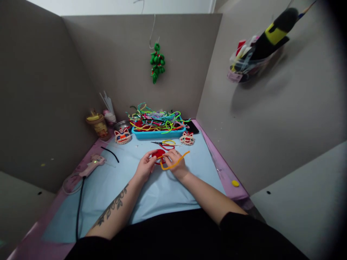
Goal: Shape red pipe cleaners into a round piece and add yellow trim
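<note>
Low over the blue cloth, my left hand (145,165) is closed on the left edge of a red fuzzy piece (159,154), which looks bent from pipe cleaner. My right hand (174,163) meets it from the right, its fingertips pinching an orange pipe cleaner (177,162) against the red piece. The orange strand loops down and its loose end sticks out up to the right, across my right hand. Just beyond my hands lie scissors (165,144) with red and yellow handles. My fingers partly cover the join between orange and red.
A blue tray (158,134) heaped with coloured pipe cleaners stands behind, between two lion-head figures (123,136) (187,138). Left are a pink glue gun (92,166) with a cord, a black pipe cleaner (110,153) and a cup (99,125). A yellow disc (235,183) lies right. Grey partitions enclose the table.
</note>
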Tool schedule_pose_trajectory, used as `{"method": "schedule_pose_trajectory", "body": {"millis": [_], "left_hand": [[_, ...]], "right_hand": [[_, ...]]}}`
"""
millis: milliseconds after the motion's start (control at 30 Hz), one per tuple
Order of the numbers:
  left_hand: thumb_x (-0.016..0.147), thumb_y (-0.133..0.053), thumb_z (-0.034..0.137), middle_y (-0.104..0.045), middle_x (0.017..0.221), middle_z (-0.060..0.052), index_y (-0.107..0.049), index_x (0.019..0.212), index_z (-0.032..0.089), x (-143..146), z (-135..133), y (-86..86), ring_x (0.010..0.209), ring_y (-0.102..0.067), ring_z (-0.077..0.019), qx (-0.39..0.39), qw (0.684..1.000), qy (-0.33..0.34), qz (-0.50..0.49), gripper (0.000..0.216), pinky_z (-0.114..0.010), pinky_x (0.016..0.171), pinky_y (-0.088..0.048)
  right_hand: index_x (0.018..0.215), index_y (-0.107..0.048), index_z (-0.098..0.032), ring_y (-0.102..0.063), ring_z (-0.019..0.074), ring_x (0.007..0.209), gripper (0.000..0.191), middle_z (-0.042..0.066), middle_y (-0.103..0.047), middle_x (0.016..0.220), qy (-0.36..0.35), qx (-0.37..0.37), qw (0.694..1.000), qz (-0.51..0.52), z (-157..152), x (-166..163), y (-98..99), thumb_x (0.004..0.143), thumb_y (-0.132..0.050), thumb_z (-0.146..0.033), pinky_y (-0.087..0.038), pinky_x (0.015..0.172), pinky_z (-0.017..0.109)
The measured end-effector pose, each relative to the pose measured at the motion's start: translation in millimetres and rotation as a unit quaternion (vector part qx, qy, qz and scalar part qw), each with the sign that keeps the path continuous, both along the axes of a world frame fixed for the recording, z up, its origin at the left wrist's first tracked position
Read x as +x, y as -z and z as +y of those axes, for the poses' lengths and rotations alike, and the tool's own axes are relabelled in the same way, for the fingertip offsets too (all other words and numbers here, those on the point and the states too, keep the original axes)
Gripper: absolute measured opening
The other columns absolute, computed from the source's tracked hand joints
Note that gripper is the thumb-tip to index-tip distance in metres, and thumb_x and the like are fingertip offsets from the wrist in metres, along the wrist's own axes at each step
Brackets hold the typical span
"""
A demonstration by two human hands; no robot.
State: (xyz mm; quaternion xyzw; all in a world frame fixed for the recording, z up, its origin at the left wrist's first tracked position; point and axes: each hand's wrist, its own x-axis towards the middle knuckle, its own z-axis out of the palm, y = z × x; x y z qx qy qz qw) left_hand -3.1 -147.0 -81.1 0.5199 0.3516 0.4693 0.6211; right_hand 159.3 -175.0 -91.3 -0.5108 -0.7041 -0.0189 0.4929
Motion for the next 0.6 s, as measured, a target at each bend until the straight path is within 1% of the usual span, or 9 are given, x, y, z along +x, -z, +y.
{"method": "schedule_pose_trajectory", "body": {"millis": [167, 300, 367, 467, 600], "left_hand": [[0.074, -0.070, 0.042, -0.039, 0.040, 0.011, -0.056, 0.117, 0.012, 0.9, -1.8, -1.4, 0.032, -0.026, -0.0038, 0.005, 1.000, -0.001, 0.004, 0.055, -0.020, 0.036, -0.014], [0.074, -0.071, 0.040, -0.040, 0.041, 0.012, -0.046, 0.127, 0.015, 2.2, -3.1, -3.1, 0.033, -0.028, -0.0040, 0.006, 1.000, -0.016, 0.000, 0.063, -0.018, 0.037, -0.015], [0.073, -0.072, 0.037, -0.041, 0.042, 0.012, -0.044, 0.128, 0.016, 2.8, -3.7, -4.3, 0.033, -0.029, -0.0039, -0.004, 1.000, -0.024, -0.012, 0.066, -0.018, 0.038, -0.016], [0.069, -0.074, 0.036, -0.042, 0.043, 0.012, -0.046, 0.123, 0.017, 3.0, -4.0, -5.6, 0.033, -0.030, -0.0038, -0.030, 0.999, -0.027, -0.033, 0.064, -0.018, 0.038, -0.015], [0.065, -0.076, 0.035, -0.043, 0.044, 0.012, -0.051, 0.112, 0.016, 1.7, -1.7, -5.0, 0.033, -0.029, -0.0032, -0.055, 0.997, -0.029, -0.043, 0.057, -0.018, 0.037, -0.015]], "right_hand": [[0.088, -0.070, -0.021, -0.062, 0.0177, 0.080, 0.017, 0.005, -0.068, 0.085, 0.018, -0.004, 1.000, 0.018, 1.9, -2.8, 3.1, 0.087, -0.053, -0.022, -0.050, 0.076, 0.030], [0.089, -0.069, -0.019, -0.062, 0.0185, 0.085, 0.018, 0.007, -0.068, 0.087, 0.016, -0.008, 1.000, 0.017, 2.0, -3.9, 2.8, 0.088, -0.052, -0.022, -0.050, 0.080, 0.030], [0.089, -0.069, -0.019, -0.061, 0.0189, 0.085, 0.017, 0.007, -0.067, 0.088, 0.014, -0.014, 1.000, 0.014, 2.0, -4.3, 2.2, 0.088, -0.052, -0.022, -0.049, 0.080, 0.031], [0.090, -0.068, -0.020, -0.060, 0.0188, 0.087, 0.016, 0.006, -0.066, 0.089, 0.008, -0.022, 1.000, 0.004, 2.1, -4.8, 1.8, 0.088, -0.052, -0.022, -0.049, 0.082, 0.030], [0.089, -0.067, -0.020, -0.059, 0.0197, 0.088, 0.017, 0.007, -0.066, 0.089, 0.014, -0.033, 0.999, -0.033, 2.6, -4.2, 1.9, 0.088, -0.050, -0.019, -0.048, 0.081, 0.032]]}}
